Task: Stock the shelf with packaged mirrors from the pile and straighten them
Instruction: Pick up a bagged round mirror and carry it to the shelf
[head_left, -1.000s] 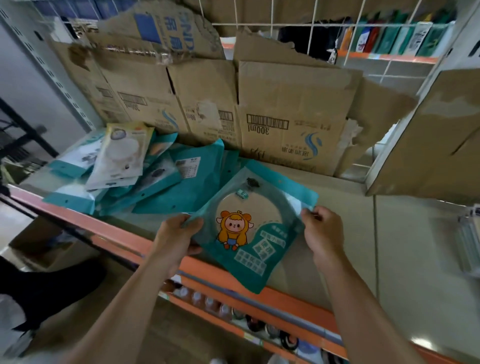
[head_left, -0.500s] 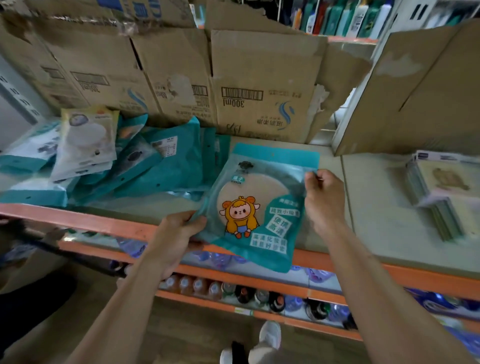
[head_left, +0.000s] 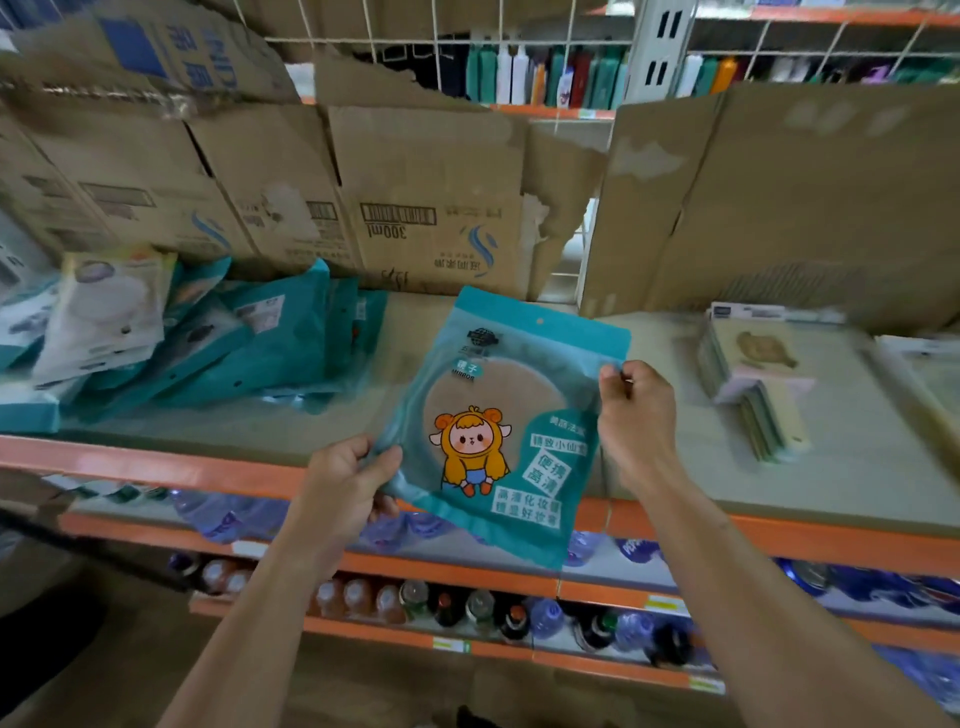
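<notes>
I hold a teal packaged mirror (head_left: 506, 415) with a cartoon girl on its front, upright above the shelf's front edge. My left hand (head_left: 345, 480) grips its lower left edge, thumb on the front. My right hand (head_left: 636, 415) pinches its right edge near the top. A loose pile of teal and white mirror packages (head_left: 197, 332) lies on the shelf (head_left: 857, 467) at the left. A stack of flat mirror packs (head_left: 753, 384) sits on the shelf at the right.
Flattened cardboard boxes (head_left: 426, 208) lean along the back of the shelf behind a wire grid. An orange shelf rail (head_left: 156, 462) runs across the front. Bottles (head_left: 467, 608) fill the lower shelves. More bottles stand on a far shelf.
The package has been turned from tilted to nearly upright and carried to the right, away from the pile. My view has swung right, bringing the right-hand stack into sight.
</notes>
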